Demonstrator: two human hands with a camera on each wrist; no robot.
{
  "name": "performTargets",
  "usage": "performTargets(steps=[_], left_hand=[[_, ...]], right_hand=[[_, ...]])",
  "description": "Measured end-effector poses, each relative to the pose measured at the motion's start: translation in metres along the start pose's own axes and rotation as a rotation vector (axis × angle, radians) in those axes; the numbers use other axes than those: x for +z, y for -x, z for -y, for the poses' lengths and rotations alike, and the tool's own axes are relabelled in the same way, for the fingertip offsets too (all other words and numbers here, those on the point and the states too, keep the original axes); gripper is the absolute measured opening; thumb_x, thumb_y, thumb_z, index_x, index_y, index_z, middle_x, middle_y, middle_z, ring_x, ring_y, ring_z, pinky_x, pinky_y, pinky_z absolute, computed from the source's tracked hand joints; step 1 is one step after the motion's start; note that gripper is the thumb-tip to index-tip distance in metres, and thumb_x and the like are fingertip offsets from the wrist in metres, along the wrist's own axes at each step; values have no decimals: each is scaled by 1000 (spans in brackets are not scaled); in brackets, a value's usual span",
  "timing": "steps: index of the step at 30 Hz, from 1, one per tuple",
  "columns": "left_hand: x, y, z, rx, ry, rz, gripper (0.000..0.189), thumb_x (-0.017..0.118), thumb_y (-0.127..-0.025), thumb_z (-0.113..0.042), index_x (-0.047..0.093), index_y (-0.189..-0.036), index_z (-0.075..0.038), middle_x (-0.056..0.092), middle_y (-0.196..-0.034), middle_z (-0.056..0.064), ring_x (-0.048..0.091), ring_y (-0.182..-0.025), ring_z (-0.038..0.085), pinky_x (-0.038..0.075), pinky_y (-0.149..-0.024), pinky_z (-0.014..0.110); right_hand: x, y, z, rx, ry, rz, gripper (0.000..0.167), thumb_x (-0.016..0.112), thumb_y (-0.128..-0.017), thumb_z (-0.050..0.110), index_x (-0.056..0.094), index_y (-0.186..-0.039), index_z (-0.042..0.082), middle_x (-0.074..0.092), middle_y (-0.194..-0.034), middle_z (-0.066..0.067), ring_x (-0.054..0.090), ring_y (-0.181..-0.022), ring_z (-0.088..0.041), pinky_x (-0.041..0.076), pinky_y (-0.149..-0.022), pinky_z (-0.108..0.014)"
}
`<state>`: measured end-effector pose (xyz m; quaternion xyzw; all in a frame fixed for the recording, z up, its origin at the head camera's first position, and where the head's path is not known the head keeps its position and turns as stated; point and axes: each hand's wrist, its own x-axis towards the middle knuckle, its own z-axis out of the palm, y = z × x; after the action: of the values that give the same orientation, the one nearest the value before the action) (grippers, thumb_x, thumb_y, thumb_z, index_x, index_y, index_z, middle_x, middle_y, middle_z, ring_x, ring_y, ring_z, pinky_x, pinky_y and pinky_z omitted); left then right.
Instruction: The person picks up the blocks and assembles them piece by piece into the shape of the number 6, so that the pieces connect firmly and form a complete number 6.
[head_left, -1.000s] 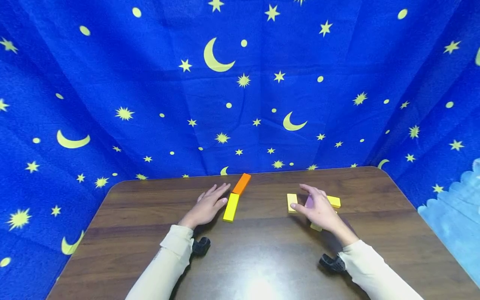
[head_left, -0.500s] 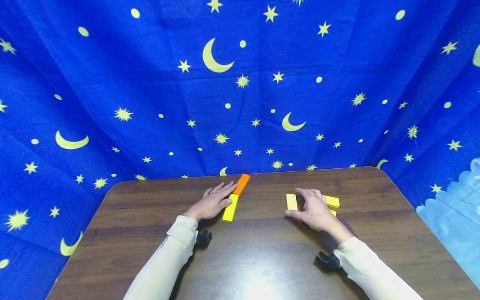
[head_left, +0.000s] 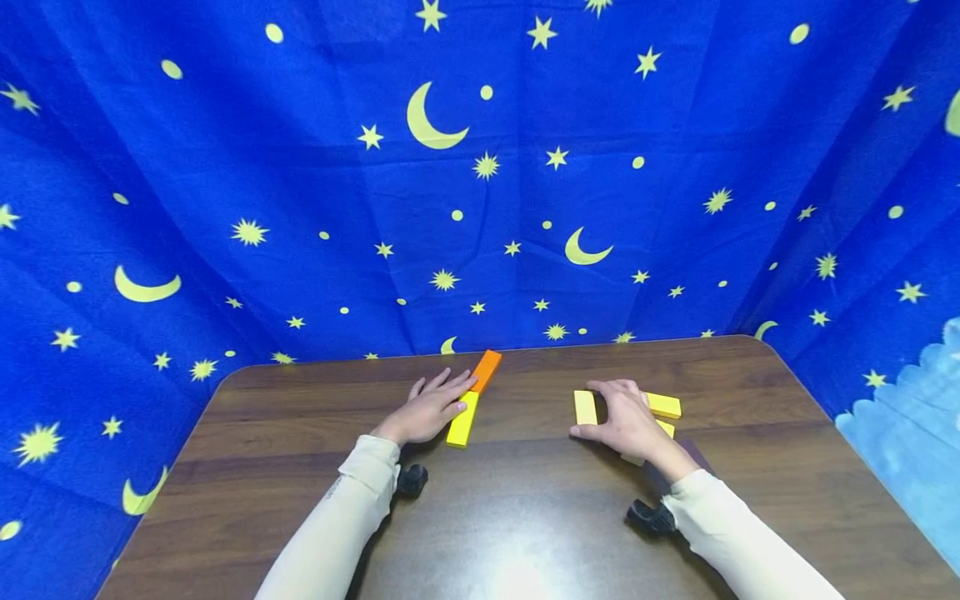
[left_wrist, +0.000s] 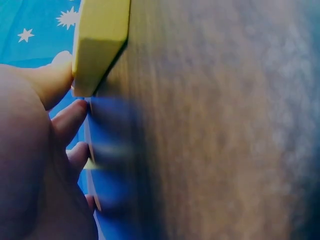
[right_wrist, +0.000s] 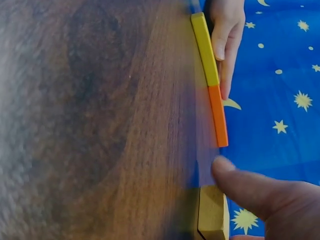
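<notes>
In the head view my left hand (head_left: 426, 412) lies with extended fingers along the left side of an orange block (head_left: 487, 369) and a yellow block (head_left: 462, 423), set end to end in a slanting line. Its thumb touches the yellow block, as the left wrist view also shows. My right hand (head_left: 624, 421) bends round a pale yellow block (head_left: 585, 407), with the thumb at its near end and the index finger at its far end. More yellow blocks lie partly hidden beyond that hand, one yellow block (head_left: 666, 406) sticking out to its right.
The dark wooden table (head_left: 517, 492) reaches back to a blue curtain (head_left: 510, 183) with stars and moons. A black wrist camera (head_left: 412, 481) sits at the left cuff and another black wrist camera (head_left: 651, 517) at the right cuff.
My left hand has shifted right until its fingers reach the orange and yellow blocks. The right hand has lowered and moved slightly left, its thumb and index finger coming round the pale yellow block.
</notes>
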<state>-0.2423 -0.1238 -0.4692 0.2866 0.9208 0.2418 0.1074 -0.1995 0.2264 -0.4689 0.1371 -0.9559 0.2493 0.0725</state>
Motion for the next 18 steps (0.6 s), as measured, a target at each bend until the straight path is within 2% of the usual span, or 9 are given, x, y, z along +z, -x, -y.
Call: performTargets(steps=[11, 18], left_hand=[[0, 0, -1, -27, -4, 10, 51, 41, -109, -27, 34, -158, -16, 26, -165, 6, 12, -153, 34, 3, -117, 66], [0, -2, 2, -32, 16, 26, 52, 41, -109, -30, 32, -159, -18, 24, -165, 4, 9, -154, 33, 0, -117, 65]], right_hand=[[3, -3, -1, -1, 0, -24, 67, 90, -71, 34, 67, -120, -4, 68, -120, -24, 52, -117, -47, 39, -91, -57], [4, -2, 1, 24, -42, -27, 67, 90, -70, 34, 68, -122, -2, 68, -122, -23, 52, -119, -44, 38, -95, -55]])
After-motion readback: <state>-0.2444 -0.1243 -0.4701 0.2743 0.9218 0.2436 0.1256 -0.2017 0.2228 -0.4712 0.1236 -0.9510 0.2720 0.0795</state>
